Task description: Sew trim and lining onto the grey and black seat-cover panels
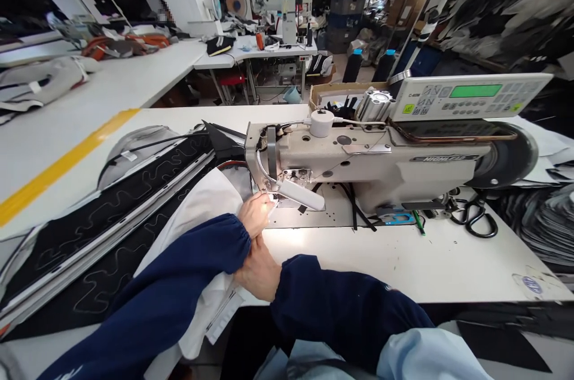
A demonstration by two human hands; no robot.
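My left hand (255,215) is closed on the edge of a white fabric piece (210,200), its fingertips close to the needle area of a sewing machine (332,158). Just below the left wrist, my right hand (259,269) grips the same fabric nearer the table's front edge; its fingertips are partly hidden by the fabric and the left wrist. The white fabric hangs over the front edge, and its lower part shows a dark zipper-like strip. Black padded panels with wavy stitching (107,272) are spread beside my left arm.
Black scissors (475,218), a green pen (419,222) and a blue tool (398,218) lie right of the machine. A control panel (475,96) stands on top. Stacked dark cut pieces (538,224) sit at far right. Another white table (156,69) stands at the left.
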